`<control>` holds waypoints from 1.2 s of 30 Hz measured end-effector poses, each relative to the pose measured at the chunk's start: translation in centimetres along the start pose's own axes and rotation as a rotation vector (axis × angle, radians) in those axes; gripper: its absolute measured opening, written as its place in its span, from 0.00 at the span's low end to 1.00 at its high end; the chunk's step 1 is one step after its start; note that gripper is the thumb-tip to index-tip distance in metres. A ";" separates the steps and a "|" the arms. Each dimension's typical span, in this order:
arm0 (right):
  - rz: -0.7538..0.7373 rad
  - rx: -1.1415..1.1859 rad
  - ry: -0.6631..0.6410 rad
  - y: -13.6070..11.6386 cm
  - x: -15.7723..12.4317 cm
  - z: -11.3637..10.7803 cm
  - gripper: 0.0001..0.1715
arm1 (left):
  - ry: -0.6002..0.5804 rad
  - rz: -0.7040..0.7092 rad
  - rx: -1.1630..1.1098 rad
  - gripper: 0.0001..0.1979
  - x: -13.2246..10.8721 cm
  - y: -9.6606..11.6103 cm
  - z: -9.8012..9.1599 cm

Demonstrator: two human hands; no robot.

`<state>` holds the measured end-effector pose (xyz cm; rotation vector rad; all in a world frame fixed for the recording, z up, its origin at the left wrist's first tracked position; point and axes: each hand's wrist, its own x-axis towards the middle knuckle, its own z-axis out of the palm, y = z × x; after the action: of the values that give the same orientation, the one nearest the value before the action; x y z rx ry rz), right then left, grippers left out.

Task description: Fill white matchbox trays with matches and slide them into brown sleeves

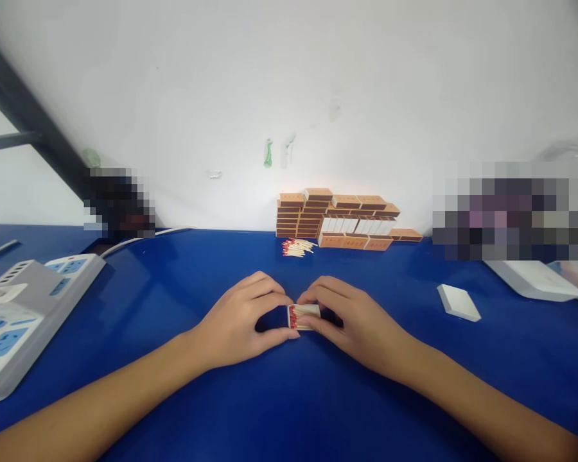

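Observation:
A small white matchbox tray (289,316) full of red-tipped matches (295,316) lies open side up on the blue table in front of me. My left hand (243,317) grips its left end, thumb at the near edge and fingertips at the far edge. From the other side, my right hand (349,314) has its fingers at the tray's far edge and its thumb over the matches, hiding part of them. Just beyond both hands is a loose pile of red-tipped matches (296,248), in front of stacked orange-and-brown matchboxes (313,215).
A row of white trays (359,225) stands among the stacked boxes by the wall. To the right lie a small white box (459,303) and a larger white device (534,279). A big power strip (77,282) with a cable occupies the left side of the blue table (289,404).

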<state>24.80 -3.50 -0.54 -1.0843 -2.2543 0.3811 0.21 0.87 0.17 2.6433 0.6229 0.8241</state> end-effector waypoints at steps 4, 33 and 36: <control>0.000 -0.001 -0.001 0.0 0.0 0.0 0.05 | 0.005 0.006 -0.005 0.15 0.0 0.0 -0.1; -0.035 0.016 0.036 0.1 0.1 0.0 0.05 | -0.006 0.009 0.004 0.15 0.0 0.1 0.0; -0.035 0.021 0.034 0.1 0.1 0.0 0.05 | -0.004 0.009 0.004 0.15 0.0 0.1 0.0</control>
<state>24.78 -3.37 -0.59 -1.0316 -2.2309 0.3687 0.24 0.77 0.27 2.6523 0.6124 0.8202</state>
